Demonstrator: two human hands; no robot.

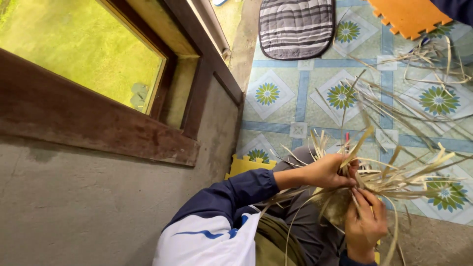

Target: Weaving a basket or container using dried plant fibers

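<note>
Left hand: my left hand point(327, 171) is curled shut on the crossing point of the woven strip bundle point(379, 180), thumb and fingers pinched over several strips at once.
Right hand: my right hand point(365, 221) sits just below it, fingers bent and nipping a few strips where they leave the woven part; it is closed on them, not flat.
Work piece: the woven strip bundle lies between my two hands, over my lap, its loose ends fanning out to the right and upward.
Material: the strips are thin, flat and pale straw-coloured, dry-looking, some curling at the tips; the woven patch under my palms is denser and I cannot tell its pattern.
In the way: the fanned ends cross in front of the floor and hide part of my right fingers; my dark blue and white sleeve point(221, 207) covers the left forearm.
Loose strips: more spare strips point(419, 93) lie scattered on the floor beyond the hands, well apart from them.
Floor: patterned vinyl floor point(300, 106) with blue lines and green flower medallions, smooth and slightly glossy.
Around: a grey striped cushion point(295, 27) at the top, an orange foam mat point(409, 17) beside it, a yellow foam tile point(241, 165) near my knee.
Left side: rough grey concrete wall point(74, 207) under a worn dark wooden window frame point(98, 123).
</note>
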